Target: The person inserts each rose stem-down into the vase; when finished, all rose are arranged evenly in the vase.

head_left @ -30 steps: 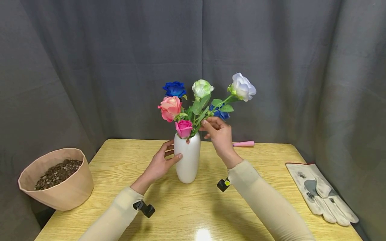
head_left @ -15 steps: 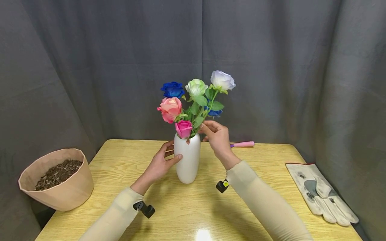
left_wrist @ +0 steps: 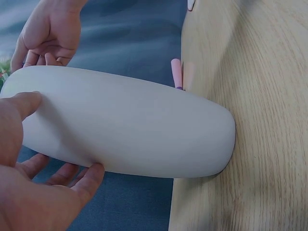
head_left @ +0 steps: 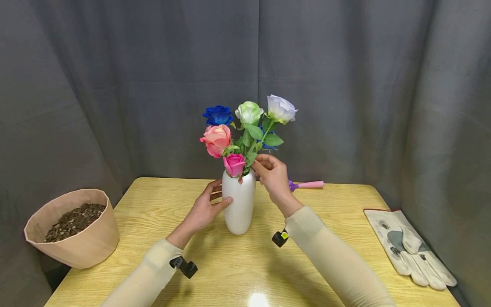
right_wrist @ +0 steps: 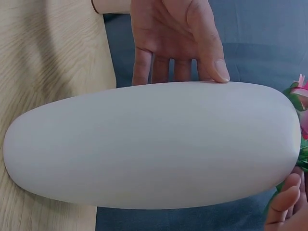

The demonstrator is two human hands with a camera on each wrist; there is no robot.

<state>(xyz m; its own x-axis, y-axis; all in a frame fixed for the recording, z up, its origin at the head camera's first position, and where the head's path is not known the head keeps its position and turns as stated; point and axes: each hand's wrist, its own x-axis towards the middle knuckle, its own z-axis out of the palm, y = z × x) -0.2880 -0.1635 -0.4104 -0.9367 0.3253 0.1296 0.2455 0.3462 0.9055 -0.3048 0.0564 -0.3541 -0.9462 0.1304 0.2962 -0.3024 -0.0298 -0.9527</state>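
A white vase (head_left: 238, 209) stands upright on the wooden table, with the left hand (head_left: 205, 207) holding its left side, thumb across the front and fingers behind. At the vase's mouth, the right hand (head_left: 273, 177) pinches the stem of a pale white rose (head_left: 281, 109), which leans slightly right. A coral rose (head_left: 216, 140), a pink rose (head_left: 234, 164), a blue rose (head_left: 218, 115) and a green-white rose (head_left: 249, 113) rise from the vase. Another blue rose (head_left: 267, 146) is partly hidden by leaves. In the right wrist view, leaves (right_wrist: 304, 154) show beside the right fingers.
A beige pot (head_left: 96, 238) of soil stands at the table's left edge. Work gloves (head_left: 408, 249) lie along the right edge. Behind the right hand is a tool with a pink handle (head_left: 310, 184), near the back edge and grey curtain.
The white rose has swung left and come more upright over the vase. The right hand has moved slightly left and down with its stem; the left hand has stayed on the vase.
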